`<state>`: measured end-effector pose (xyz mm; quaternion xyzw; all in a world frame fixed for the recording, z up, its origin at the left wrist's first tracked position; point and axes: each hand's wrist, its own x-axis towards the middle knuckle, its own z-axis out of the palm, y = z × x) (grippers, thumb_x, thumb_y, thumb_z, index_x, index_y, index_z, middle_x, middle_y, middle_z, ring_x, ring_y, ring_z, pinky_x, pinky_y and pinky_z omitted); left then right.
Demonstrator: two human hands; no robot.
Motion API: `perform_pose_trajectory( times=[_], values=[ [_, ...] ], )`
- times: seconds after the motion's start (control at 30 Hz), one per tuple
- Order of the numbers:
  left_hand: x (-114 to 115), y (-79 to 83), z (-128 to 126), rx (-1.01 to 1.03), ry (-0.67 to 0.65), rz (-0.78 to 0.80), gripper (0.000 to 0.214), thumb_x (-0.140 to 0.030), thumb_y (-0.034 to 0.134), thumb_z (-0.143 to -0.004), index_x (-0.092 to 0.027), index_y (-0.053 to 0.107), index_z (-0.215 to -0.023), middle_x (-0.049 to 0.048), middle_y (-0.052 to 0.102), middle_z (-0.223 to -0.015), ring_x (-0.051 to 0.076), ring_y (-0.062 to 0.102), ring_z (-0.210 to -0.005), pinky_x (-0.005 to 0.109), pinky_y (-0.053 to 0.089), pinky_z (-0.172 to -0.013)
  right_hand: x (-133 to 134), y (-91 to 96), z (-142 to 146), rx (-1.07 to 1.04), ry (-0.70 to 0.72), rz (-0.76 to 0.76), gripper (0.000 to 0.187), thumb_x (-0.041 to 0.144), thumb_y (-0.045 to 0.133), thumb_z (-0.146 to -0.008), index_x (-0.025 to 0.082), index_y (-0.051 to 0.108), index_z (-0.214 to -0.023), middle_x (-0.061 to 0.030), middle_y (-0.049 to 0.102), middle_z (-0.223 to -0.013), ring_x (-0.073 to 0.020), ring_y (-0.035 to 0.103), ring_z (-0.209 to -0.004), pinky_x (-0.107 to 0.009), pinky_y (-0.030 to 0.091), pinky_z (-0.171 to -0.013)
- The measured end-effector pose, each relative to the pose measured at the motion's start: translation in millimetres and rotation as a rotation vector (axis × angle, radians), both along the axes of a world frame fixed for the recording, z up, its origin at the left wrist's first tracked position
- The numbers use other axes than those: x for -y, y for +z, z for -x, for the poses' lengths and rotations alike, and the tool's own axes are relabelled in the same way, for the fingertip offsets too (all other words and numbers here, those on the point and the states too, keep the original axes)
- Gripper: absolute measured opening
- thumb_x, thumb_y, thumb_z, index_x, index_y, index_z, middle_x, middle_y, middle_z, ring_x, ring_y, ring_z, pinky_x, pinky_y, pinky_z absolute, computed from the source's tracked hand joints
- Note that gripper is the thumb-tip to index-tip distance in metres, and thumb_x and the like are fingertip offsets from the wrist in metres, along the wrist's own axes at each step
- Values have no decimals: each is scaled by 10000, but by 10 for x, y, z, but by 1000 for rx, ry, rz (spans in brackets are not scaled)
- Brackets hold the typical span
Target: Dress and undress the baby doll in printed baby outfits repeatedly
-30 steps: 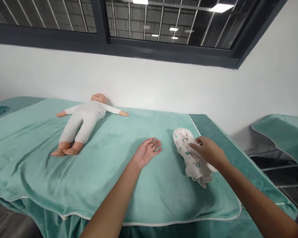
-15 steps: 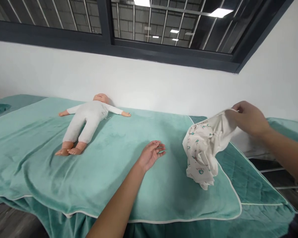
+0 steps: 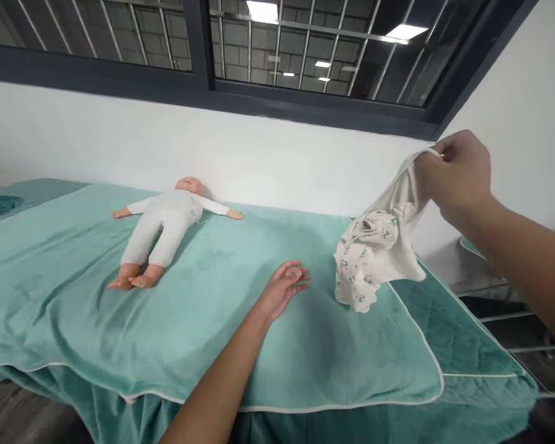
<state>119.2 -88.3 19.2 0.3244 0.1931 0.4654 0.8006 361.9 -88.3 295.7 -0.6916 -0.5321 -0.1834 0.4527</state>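
Note:
Pinched in my right hand is a white baby garment with a small teal and red print. It hangs bunched from its upper edge above the right part of the green blanket; its exact cut cannot be made out in the folds. My left hand holds nothing, its fingers loosely apart over the middle of the blanket, to the left of the garment. A baby doll in a white long-sleeved suit lies on its back at the left, arms spread, feet bare and toward me.
Behind the bed runs a white wall below a dark-framed, barred window. A quilted green mattress cover shows past the blanket's right edge. Metal rails stand beyond it at the right.
My right hand has risen, lifting the garment higher so that more of its plain white part hangs free. My left hand has stayed nearly in place, and the doll lies as before.

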Motion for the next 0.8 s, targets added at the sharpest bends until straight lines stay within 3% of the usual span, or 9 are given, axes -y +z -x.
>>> perform_pose_trajectory(
  times=[0.13,0.27,0.4,0.5,0.63,0.73,0.8],
  values=[
    [32,42,-28,-17,25,-59,677,-247,839,-734,-292,571,-1354,119,563,-1396,246,605,-1208,427,486,-1029,46,-76,372,-48,281,15,177,170,529,-876,67,579,-1010,-92,627,-973,-98,508,-792,-288,396,-705],
    [44,42,-103,-86,103,-168,928,-168,896,-609,-331,501,-1433,98,509,-1489,262,553,-1285,374,470,-1043,-86,-350,757,-55,534,156,59,183,563,-844,149,553,-892,-18,611,-863,-126,548,-779,-291,446,-733],
    [43,-32,-161,-197,190,-246,620,-272,855,-677,-208,643,-1256,100,692,-1260,255,631,-1139,365,469,-1014,-328,-841,971,138,543,531,121,147,557,-824,160,601,-937,-72,655,-949,-218,597,-887,-369,489,-819],
    [28,-85,-168,-166,236,-177,529,-337,819,-721,-199,667,-1208,87,725,-1190,248,663,-1057,372,487,-975,-312,-1177,1069,402,629,537,279,127,515,-861,142,617,-1120,-143,626,-1232,-287,551,-1156,-438,449,-996],
    [-4,-93,-127,2,224,-37,560,-268,821,-697,-202,651,-1227,63,738,-1141,218,686,-976,341,501,-927,-60,-1470,1108,644,804,587,385,311,613,-910,195,586,-1276,-107,471,-1525,-323,348,-1439,-526,281,-1176],
    [-19,-76,-78,120,192,57,512,-296,795,-731,-161,657,-1205,73,756,-1043,201,698,-870,344,522,-883,76,-1663,1020,625,783,663,557,387,710,-854,203,532,-1348,-115,401,-1585,-341,237,-1512,-586,146,-1222],
    [-19,-72,-55,140,175,84,458,-329,784,-751,-125,680,-1148,87,762,-987,203,703,-841,345,530,-869,118,-1787,947,489,732,681,695,408,756,-805,213,465,-1405,-124,424,-1567,-344,279,-1497,-593,162,-1216]
  ],
)
